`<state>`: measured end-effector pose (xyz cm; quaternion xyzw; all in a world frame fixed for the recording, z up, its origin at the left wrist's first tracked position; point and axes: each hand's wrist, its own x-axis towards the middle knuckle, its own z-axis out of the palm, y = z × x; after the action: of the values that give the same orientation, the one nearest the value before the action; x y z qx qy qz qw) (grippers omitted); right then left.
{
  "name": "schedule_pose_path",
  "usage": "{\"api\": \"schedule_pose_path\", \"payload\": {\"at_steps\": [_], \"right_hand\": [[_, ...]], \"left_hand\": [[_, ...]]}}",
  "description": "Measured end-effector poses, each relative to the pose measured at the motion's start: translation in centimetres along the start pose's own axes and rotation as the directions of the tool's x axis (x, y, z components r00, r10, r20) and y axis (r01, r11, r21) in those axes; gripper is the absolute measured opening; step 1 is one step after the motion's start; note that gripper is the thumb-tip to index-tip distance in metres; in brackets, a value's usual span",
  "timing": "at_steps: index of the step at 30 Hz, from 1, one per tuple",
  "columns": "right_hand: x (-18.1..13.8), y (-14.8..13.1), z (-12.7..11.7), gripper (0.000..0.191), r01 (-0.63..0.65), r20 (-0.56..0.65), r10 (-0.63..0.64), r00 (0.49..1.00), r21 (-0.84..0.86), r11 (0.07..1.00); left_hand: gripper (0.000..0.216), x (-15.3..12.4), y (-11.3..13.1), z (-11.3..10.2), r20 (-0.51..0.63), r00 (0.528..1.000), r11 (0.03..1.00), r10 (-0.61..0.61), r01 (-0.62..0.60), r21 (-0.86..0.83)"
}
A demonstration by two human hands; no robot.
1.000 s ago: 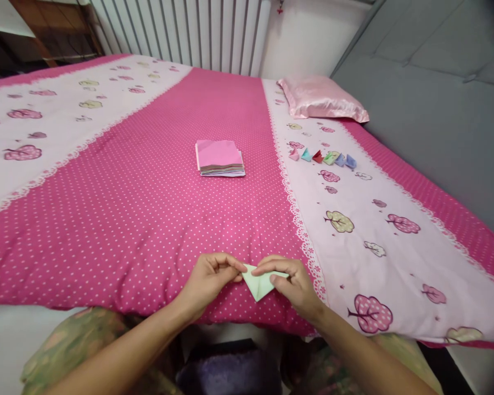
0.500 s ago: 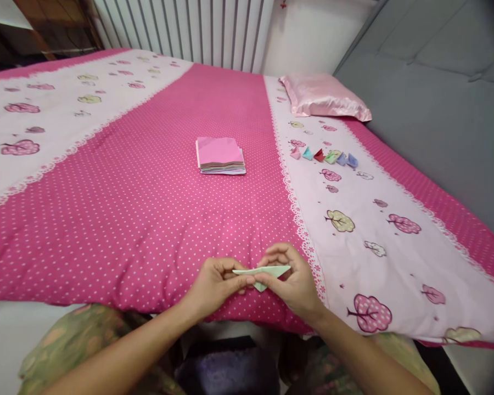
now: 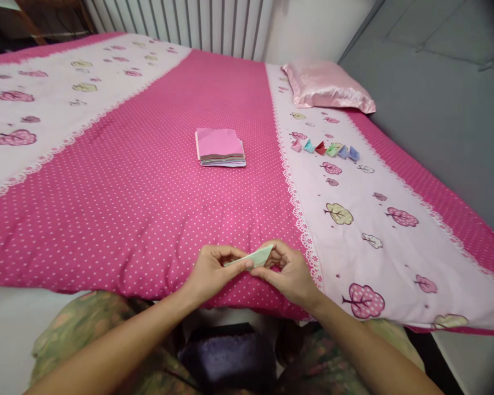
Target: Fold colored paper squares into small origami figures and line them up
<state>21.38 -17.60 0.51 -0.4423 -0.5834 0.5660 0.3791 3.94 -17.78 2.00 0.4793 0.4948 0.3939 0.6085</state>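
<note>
Between my two hands is a pale green folded paper (image 3: 260,256), held just above the bed's near edge. My left hand (image 3: 214,272) pinches its left part between thumb and fingers, the thumb lying along the front. On the other side, my right hand (image 3: 290,272) grips the lower right of the paper with the thumb in front and curled fingers behind. One pointed corner sticks up to the right. The fingers hide part of the folds.
A stack of coloured paper squares (image 3: 219,145), pink on top, lies on the pink dotted bedspread (image 3: 156,181). To its right, several small folded paper boats (image 3: 331,150) stand in a row. A pink satin pillow (image 3: 328,85) rests farther back by the grey headboard (image 3: 436,99).
The green paper has been turned and tilted; its lower point no longer shows and its right corner now points upward. Both hands keep hold of it. The camera view has dipped slightly.
</note>
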Motion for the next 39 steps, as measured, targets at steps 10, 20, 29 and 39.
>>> {"api": "schedule_pose_path", "payload": {"at_steps": [10,20,29,39], "right_hand": [[0.3,-0.5,0.0,0.029,-0.064,0.006,0.064,0.998,0.121,0.991],[0.4,-0.4,-0.4,0.036,-0.137,0.041,0.131,0.991,0.267,0.954],[0.4,-0.5,0.1,0.026,-0.151,0.008,0.152,0.988,0.159,0.976],[0.2,-0.4,0.0,0.017,-0.026,0.001,0.026,1.000,0.114,0.993]], "left_hand": [[0.022,-0.1,0.0,-0.3,-0.006,0.999,0.994,-0.037,0.036,-0.107],[0.032,-0.1,-0.4,-0.6,0.167,0.986,0.994,0.005,-0.023,0.106],[0.036,-0.5,-0.9,-0.5,0.210,0.977,0.979,0.033,-0.074,0.189],[0.034,-0.7,-1.1,-0.3,0.337,0.941,0.972,-0.014,-0.067,0.226]]}}
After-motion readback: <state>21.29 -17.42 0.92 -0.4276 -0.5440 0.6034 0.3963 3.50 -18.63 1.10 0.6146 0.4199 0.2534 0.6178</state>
